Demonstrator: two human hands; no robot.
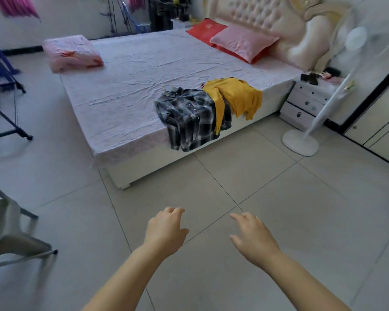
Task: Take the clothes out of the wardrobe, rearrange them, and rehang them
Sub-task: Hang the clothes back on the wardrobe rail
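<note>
At the near edge of the bed [133,86], toward the headboard end, 2 garments are lying in a loose heap on the pale sheet. A black-and-white plaid shirt [189,117] is sitting on the left, its lower part hanging over the mattress edge toward the floor. A yellow garment [236,95] is lying against its right side and overlapping it, with 1 yellow strip trailing down across the plaid and another part drooping over the side of the bed.

Both hands are reaching forward over the tiled floor [301,209], well apart from the bed and the clothes. The left hand [164,230] is hovering palm down, fingers loosely bent, grasping nothing. The right hand [254,239] is hovering beside it, palm down, fingers spread and relaxed, likewise empty. The 2 hands are not touching each other.

Farther up the bed, a pink pillow [243,43] is resting partly on a red pillow [204,30] below the padded headboard [256,16]. A folded pink quilt [72,52] is sitting at the far left corner. A white nightstand [308,102] is standing beside the bed; the small dark items on top are too blurred to identify. A white standing fan [301,143] is standing on the floor just in front of it. Pale cabinet doors [382,122] are showing at the right edge, and a blurred grey chair [11,239] at the left.
</note>
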